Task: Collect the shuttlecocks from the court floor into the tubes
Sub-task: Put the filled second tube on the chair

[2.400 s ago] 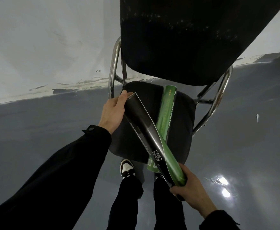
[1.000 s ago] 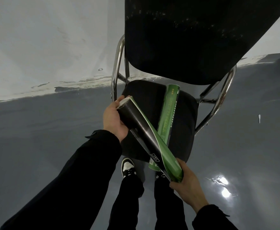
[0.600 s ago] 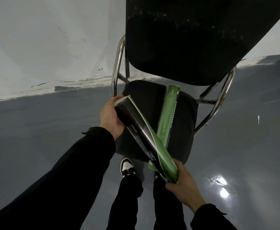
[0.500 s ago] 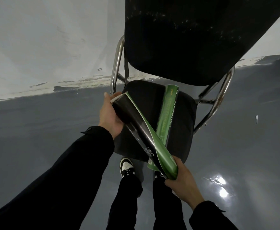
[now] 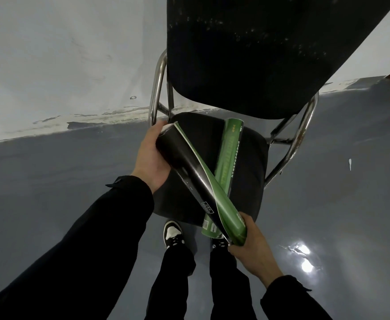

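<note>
I hold a black-and-green shuttlecock tube (image 5: 196,181) slantwise over a chair seat (image 5: 249,167). My left hand (image 5: 151,158) grips its far upper end, fingers wrapped round the rim. My right hand (image 5: 250,245) grips its near lower end. A second, all-green tube (image 5: 227,158) lies lengthwise on the seat beneath the held one, its near end jutting past the seat's front edge. A small white shuttlecock (image 5: 349,163) lies on the grey floor at the right.
The black chair has a tall backrest (image 5: 258,54) and chrome legs (image 5: 291,153), standing against a white wall (image 5: 62,54). My feet (image 5: 173,234) stand just in front of the seat. Glossy grey court floor (image 5: 339,215) spreads on both sides.
My left hand slid from resting beside the tube's upper end to wrapping round it. The held tube shifted slightly left and turned, showing more of its green side.
</note>
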